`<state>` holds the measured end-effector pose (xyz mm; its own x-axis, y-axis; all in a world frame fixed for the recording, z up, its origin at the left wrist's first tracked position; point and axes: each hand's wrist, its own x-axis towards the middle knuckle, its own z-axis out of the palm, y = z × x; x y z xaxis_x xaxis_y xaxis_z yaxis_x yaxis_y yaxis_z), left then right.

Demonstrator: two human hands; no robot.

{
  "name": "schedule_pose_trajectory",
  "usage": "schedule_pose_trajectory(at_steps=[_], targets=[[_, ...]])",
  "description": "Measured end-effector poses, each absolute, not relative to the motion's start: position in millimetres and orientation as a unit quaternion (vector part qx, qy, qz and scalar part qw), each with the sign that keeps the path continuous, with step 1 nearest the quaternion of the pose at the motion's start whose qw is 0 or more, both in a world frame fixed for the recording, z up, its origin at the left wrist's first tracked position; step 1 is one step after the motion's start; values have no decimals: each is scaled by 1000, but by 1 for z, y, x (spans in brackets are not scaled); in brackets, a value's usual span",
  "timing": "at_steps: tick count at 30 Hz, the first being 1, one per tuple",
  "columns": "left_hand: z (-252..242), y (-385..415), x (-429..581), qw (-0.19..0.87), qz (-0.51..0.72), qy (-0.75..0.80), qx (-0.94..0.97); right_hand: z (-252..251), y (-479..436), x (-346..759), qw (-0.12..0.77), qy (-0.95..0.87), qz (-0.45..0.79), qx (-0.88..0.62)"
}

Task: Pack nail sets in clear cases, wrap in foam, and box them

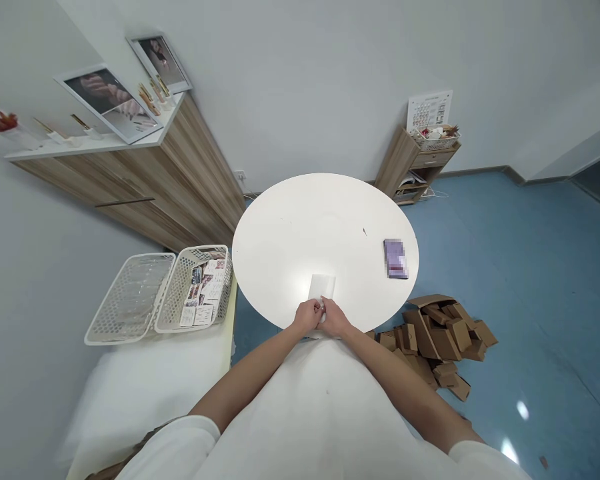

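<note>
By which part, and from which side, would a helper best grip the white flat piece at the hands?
Probably by the far end of the white flat piece, coming from across the table: that end sticks out uncovered, while the left hand and right hand cover the near part. It looks thin, so pinching seems best.

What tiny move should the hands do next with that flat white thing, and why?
I'd perhaps slide the flat white thing slightly farther onto the table: the left hand and right hand meet at its near end, close to the table's near edge, and the table stretches on beyond it.
</note>
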<state>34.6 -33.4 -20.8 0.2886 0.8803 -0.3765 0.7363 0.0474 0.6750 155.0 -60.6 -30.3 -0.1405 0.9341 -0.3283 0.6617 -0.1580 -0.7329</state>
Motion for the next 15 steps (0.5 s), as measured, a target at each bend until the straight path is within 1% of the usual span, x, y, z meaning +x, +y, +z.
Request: schedule_pose_trajectory(at_steps=[5, 9, 13, 15], targets=[[-16, -40, 31, 405, 71, 586, 698, -31, -62, 146, 150, -612, 375, -680], [-12, -44, 25, 383, 52, 587, 712, -28, -60, 150, 155, -592, 409, -677], [-11, -38, 24, 404, 24, 572, 713, -26, -52, 157, 154, -560, 461, -672], [-12, -34, 24, 413, 19, 570, 710, -27, -48, 159, 153, -548, 467, -677]])
